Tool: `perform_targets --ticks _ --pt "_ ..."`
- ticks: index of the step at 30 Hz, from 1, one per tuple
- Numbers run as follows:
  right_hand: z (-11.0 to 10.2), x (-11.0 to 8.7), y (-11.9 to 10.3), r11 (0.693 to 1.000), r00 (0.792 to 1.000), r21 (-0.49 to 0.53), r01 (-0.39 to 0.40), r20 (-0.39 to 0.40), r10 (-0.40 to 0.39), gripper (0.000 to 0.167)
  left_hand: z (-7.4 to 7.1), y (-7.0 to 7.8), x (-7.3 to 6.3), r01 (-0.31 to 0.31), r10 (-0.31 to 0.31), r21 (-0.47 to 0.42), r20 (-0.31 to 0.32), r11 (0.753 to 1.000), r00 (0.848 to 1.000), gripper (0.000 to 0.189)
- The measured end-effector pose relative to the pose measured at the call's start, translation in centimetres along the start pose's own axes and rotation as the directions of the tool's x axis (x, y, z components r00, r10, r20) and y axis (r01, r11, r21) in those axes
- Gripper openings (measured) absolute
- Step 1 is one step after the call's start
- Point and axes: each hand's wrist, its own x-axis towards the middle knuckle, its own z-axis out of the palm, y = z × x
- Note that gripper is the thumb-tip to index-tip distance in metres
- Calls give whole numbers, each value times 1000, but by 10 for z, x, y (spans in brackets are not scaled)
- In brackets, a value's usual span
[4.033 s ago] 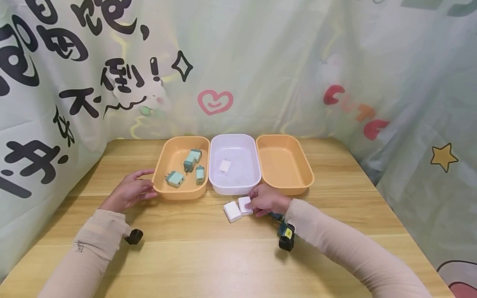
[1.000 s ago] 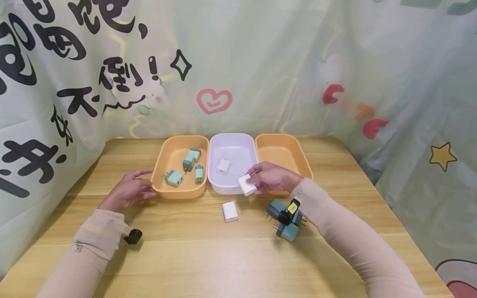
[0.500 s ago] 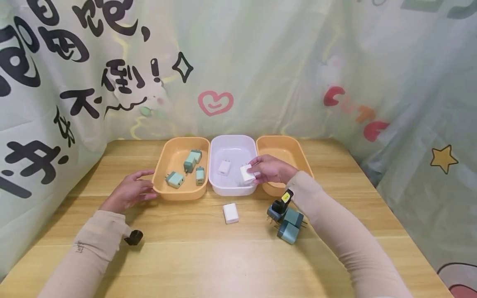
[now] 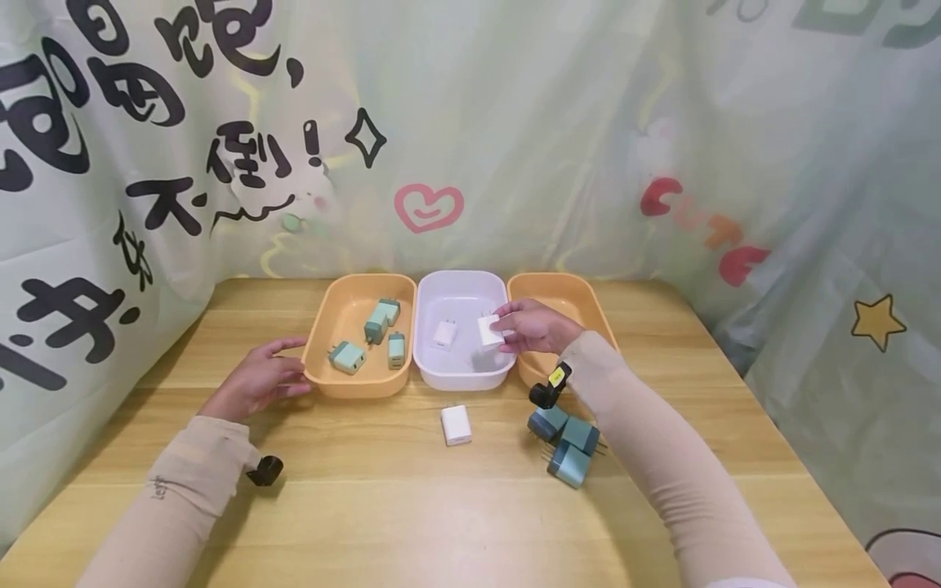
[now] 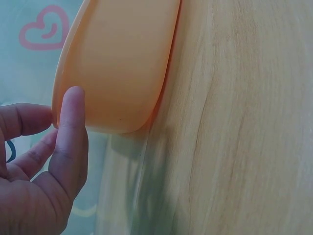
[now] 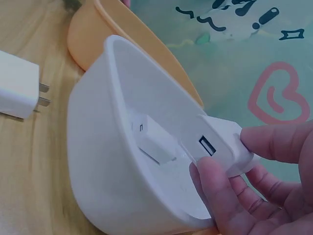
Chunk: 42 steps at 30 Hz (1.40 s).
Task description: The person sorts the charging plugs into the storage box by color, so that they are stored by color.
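Observation:
My right hand (image 4: pixel 540 327) pinches a white USB charger (image 4: pixel 490 331) over the right part of the white tray (image 4: pixel 465 380). In the right wrist view the held charger (image 6: pixel 220 144) shows its USB port, between thumb and fingers. Another white charger (image 4: pixel 444 333) lies inside that tray. My left hand (image 4: pixel 260 380) touches the outer left side of the left orange tray (image 4: pixel 360 388) with relaxed fingers. The left wrist view has the fingertips (image 5: pixel 73 98) against the tray wall (image 5: pixel 117 73). Several green chargers (image 4: pixel 347 357) lie in the left orange tray.
One white charger (image 4: pixel 456 425) lies on the wooden table (image 4: pixel 353 506) in front of the white tray. To its right is a cluster of blue-green chargers (image 4: pixel 569 463), prongs showing. The right orange tray (image 4: pixel 562 282) adjoins the white one, partly behind my right hand. A printed curtain (image 4: pixel 544 163) hangs behind.
My right hand picked a white charger off the table, lifted it and carried it forward over the white tray. The left hand stays at the left orange tray.

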Motion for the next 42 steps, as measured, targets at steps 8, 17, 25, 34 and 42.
perform_targets --ticks 8,17,25,34,42 --pt "-1 6 -4 1000 1000 9 12 -21 -12 26 2 1 -1 7 -7 -7 3 1000 1000 62" --pt "-4 15 -6 1000 1000 28 -6 -20 7 24 1 2 -1 11 -11 -2 -3 1000 1000 62" --pt "-4 19 -6 1000 999 29 -11 -30 11 22 1 1 -1 6 -6 0 -2 1000 1000 61" --pt "-3 22 -4 999 998 38 -27 -53 29 22 1 -1 0 11 -11 -9 -3 1000 1000 62" --pt "-2 20 -6 999 997 45 -29 -73 32 34 0 0 0 10 -10 -21 3 1000 1000 64"
